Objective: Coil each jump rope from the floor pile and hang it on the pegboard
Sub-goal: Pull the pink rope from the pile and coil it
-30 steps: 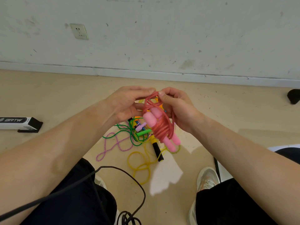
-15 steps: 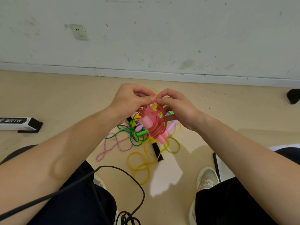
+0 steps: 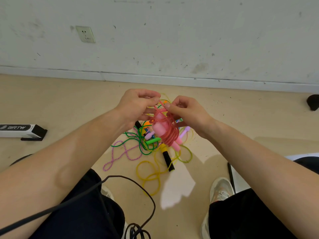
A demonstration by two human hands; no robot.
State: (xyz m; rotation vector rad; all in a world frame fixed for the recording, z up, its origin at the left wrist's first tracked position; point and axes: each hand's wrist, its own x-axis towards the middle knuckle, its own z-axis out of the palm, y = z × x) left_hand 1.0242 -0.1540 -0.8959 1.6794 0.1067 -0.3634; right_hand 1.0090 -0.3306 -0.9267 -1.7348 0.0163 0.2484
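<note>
1. Together, left hand and right hand pinch the top strands of the coiled pink plastic jump rope, which hangs between them.
2. Directly below lies the tangled pile of green, yellow and purple ropes on the beige floor.

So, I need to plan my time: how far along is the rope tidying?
Done: the pink rope is mostly wound round its handles. In hand: the left hand and right hand pinch its top strand, apparently finishing the coil. Left: hanging it, though no pegboard is in view, plus the green rope, yellow rope and purple rope tangled on the floor.
</note>
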